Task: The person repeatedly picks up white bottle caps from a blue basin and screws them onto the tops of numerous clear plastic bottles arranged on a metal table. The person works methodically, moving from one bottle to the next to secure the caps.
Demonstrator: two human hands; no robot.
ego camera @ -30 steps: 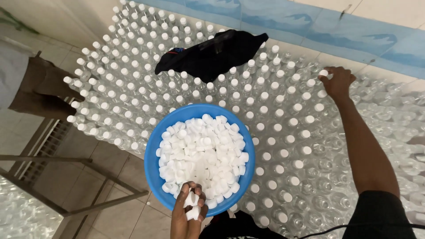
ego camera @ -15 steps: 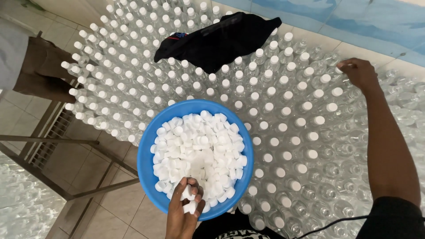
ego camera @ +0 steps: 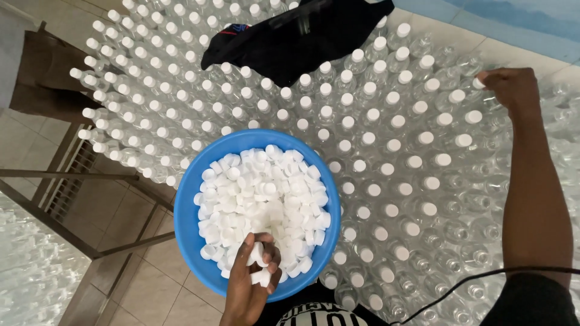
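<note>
The step in hand looks like capping: the left hand (ego camera: 251, 281) dips into the near edge of a blue basin (ego camera: 184, 226) heaped with white bottle caps (ego camera: 260, 199), its grip closed around a few loose caps (ego camera: 258, 265) held between thumb and fingers, while the right hand (ego camera: 513, 90) is stretched far out to the right, fingers pinched narrow on a single white cap (ego camera: 478, 83) at the top of a clear plastic bottle (ego camera: 483, 99) in the edge of the field. The basin rests on top of a dense crowd of clear bottles (ego camera: 374, 151), most of those to the left and centre already wearing white caps, those at the far right and lower right bare-necked (glassy and harder to make out). A black garment (ego camera: 296, 36) lies across the bottles at the top. By my reading, the next move calls for seating that pinched cap squarely on its neck, then feeding a fresh cap across from the left hand's store toward the uncapped rows at right.
</note>
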